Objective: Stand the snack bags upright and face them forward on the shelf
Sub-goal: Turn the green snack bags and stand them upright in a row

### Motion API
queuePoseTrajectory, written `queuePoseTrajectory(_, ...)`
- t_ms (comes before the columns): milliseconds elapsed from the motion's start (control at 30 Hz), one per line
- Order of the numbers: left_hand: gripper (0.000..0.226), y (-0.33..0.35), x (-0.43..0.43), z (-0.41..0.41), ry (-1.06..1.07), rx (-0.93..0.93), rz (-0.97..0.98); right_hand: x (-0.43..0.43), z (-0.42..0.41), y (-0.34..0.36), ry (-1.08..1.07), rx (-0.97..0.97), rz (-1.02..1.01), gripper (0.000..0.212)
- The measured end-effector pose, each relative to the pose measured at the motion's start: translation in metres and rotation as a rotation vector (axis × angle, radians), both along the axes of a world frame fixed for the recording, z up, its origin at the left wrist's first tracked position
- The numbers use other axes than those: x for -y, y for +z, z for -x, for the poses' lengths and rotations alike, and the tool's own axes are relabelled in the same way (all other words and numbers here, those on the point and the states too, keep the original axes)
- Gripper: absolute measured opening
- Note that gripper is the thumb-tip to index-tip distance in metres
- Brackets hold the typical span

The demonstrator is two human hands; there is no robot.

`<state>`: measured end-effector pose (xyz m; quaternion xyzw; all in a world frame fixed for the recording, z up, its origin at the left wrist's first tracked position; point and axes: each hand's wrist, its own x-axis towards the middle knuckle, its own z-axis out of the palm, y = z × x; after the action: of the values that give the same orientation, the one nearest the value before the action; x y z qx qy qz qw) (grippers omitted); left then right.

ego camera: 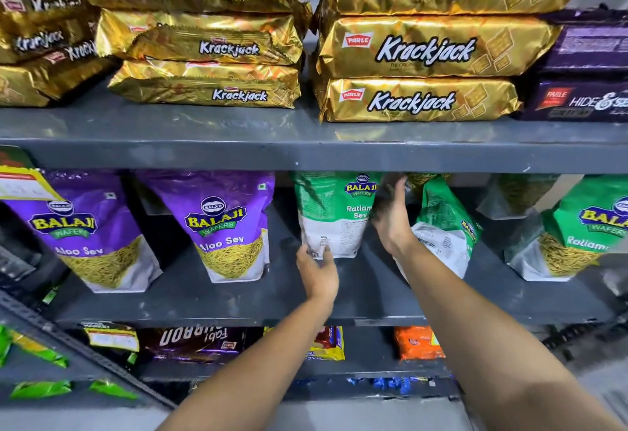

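On the middle grey shelf (356,294) stand two purple Aloo Sev bags (85,230) (227,223), upright with fronts forward. A green and white Ratlami Sev bag (331,213) stands in the centre, showing mostly its printed back. My left hand (317,272) pinches its lower edge. My right hand (390,216) presses flat against its right side. A second green bag (441,226) leans tilted just right of my right hand, turned sideways. A third green bag (584,226) stands at the far right, front forward.
Gold Krackjack packs (418,50) and purple Hide & Seek packs (584,97) are stacked on the shelf above. The upper shelf's front lip (306,155) hangs just over the bag tops. Lower shelves hold dark, yellow and orange packets (418,342).
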<state>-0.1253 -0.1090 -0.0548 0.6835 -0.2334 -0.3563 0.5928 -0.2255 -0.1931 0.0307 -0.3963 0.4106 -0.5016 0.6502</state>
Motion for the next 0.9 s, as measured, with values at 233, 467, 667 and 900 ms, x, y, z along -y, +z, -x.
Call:
queuePoseTrajectory(233, 0.050, 0.014, 0.034, -0.005, 0.066, -0.138, -0.016, -0.021, -0.013, -0.011, 0.066, -0.178, -0.003, 0.062)
queuePoseTrajectory(467, 0.045, 0.000, 0.045, -0.032, -0.216, 0.047, -0.089, -0.043, -0.004, -0.051, -0.062, -0.294, -0.011, 0.046)
queuePoseTrajectory(667, 0.046, -0.007, 0.020, -0.007, 0.087, 0.140, 0.051, -0.008, -0.015, -0.037, -0.137, -0.176, -0.140, 0.044)
queuePoseTrajectory(900, 0.115, -0.015, 0.014, 0.004, -0.275, 0.191, -0.062, -0.027, -0.027, -0.041, -0.012, -0.205, -0.187, 0.052)
